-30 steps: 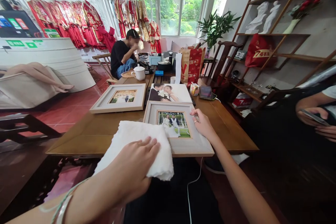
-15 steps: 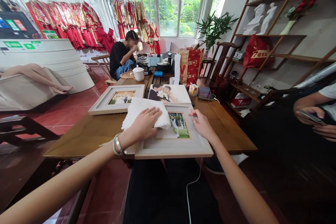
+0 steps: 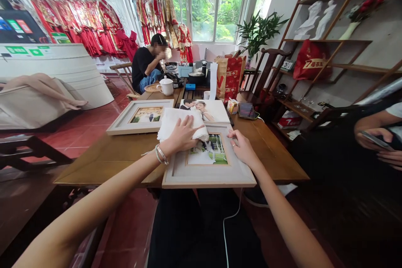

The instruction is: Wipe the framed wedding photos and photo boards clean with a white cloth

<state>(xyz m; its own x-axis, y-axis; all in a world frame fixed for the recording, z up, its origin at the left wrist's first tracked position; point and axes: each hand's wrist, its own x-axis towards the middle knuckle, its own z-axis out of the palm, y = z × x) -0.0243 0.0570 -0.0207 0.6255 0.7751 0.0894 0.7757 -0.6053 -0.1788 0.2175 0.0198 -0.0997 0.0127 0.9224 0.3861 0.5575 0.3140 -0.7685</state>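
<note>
My left hand [image 3: 181,135] lies flat with fingers spread on a folded white cloth [image 3: 169,122], pressing it against the upper left of a picture frame [image 3: 209,179]. This pale frame rests at the table's near edge and holds an outdoor photo [image 3: 220,153], partly covered by the cloth and hand. On the frame's right side, my right hand [image 3: 242,145] is closed with bent fingers holding the border. A second pale picture frame [image 3: 117,124] with a photo lies to the left. Behind the cloth is a large couple's print [image 3: 216,112].
The wooden table [image 3: 103,163] also carries a white lidded cup [image 3: 166,86], a phone [image 3: 246,111], a small box [image 3: 233,106] and a paper bag [image 3: 230,77]. Someone in black [image 3: 145,65] sits at the far end. At right, another person's hands [image 3: 381,136] hold a phone. A white cable [image 3: 224,226] hangs in front.
My left hand and the cloth have slid up and to the right over the frame, baring more of its lower left. My fingers are more spread. My right hand stays on the frame's side.
</note>
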